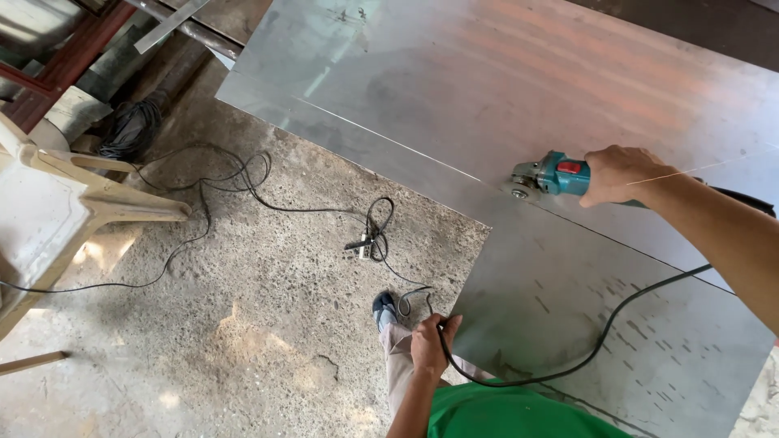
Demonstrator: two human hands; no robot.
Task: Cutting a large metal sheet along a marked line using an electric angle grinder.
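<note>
A teal angle grinder (552,176) is sitting on a large grey metal sheet (519,89) that is lying flat over a rough concrete floor (268,341). Its disc is resting at the point where a thin straight line running in from the sheet's left side comes to a stop. That stretch looks like a cut or a scored mark; which of the two cannot be told from this view. Judging from where the disc is standing, the left part of the line is done, and the stretch from the grinder towards the right edge, where a fainter line is continuing, is not yet worked.

The right hand (618,174) is wrapping around the grinder's body, gripping it firmly. The left hand (428,345) is closing around the grinder's black power cord (604,332), holding it up where it is trailing across the sheet's lower section.

Further left, more black cable (243,182) is looping over the floor to a small plug connection (363,246). A pale plastic chair (57,211) is lying at the far left. The person's shoe (384,308) is standing beside the sheet's edge.
</note>
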